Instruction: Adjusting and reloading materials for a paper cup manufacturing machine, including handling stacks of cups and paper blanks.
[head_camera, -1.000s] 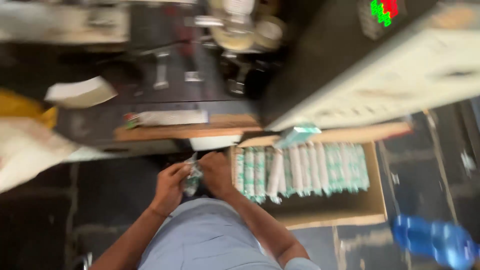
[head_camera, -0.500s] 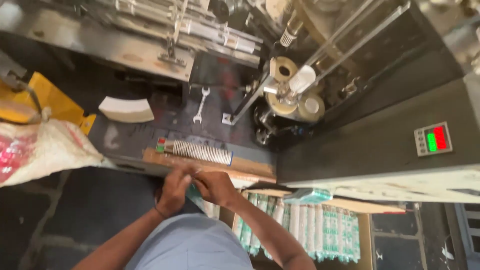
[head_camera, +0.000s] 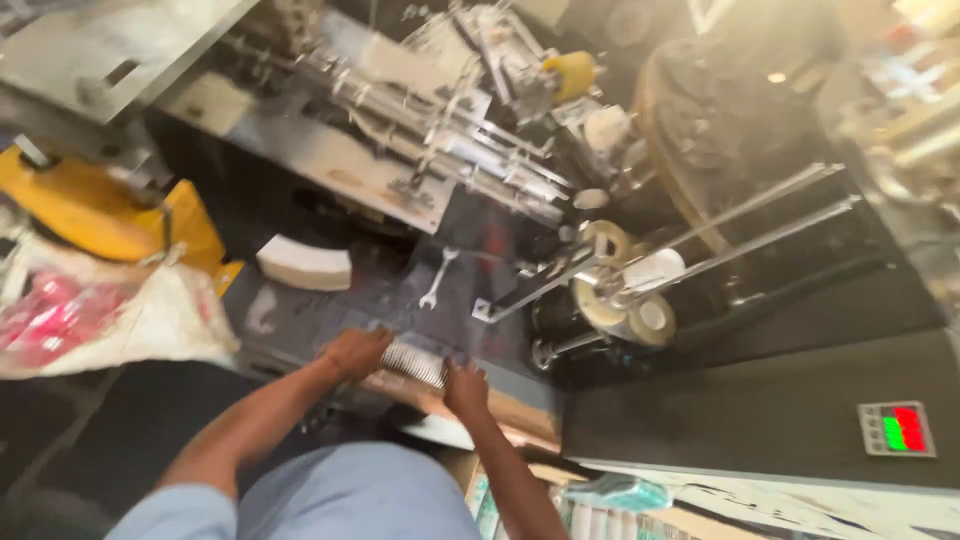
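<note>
My left hand (head_camera: 355, 352) and my right hand (head_camera: 466, 388) grip the two ends of a long pale stack of folded tissues (head_camera: 414, 363) lying on the dark machine ledge (head_camera: 330, 310). The left hand closes on the stack's left end, the right on its right end. The picture is blurred, so the fingers are not sharp. My light blue clothing (head_camera: 350, 495) fills the bottom middle.
A spanner (head_camera: 437, 279) and a white paper block (head_camera: 304, 265) lie on the ledge behind the stack. Steel rollers and tape reels (head_camera: 625, 290) stand behind. A white sack (head_camera: 120, 320) and yellow frame (head_camera: 120, 215) sit left. A box of green packs (head_camera: 600, 515) lies bottom right.
The view has swung up from the box of packs to the machine. My hands have moved from in front of my body onto the tissue stack on the ledge.
</note>
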